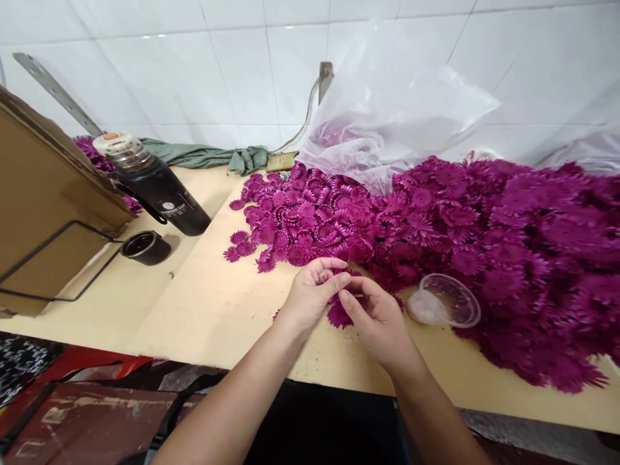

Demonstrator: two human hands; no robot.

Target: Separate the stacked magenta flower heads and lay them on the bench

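My left hand (310, 294) and my right hand (375, 316) meet just above the near part of the wooden table (213, 310). Both pinch a magenta fabric flower (338, 315), fingertips touching over it. A second flower seems to sit between the left fingers, but I cannot separate it. Right behind my hands spreads a big pile of the same magenta flowers (436, 219), running from the table's middle to its right edge. A small clear plastic cup (444, 300) lies on its side right of my right hand.
A black flask (155, 184) lies tilted at back left, its cap (144, 247) beside it. A cardboard box (48, 200) with a wire frame stands at far left. A clear plastic bag (387, 123) with more flowers leans on the tiled wall. A green cloth (208, 156) lies behind.
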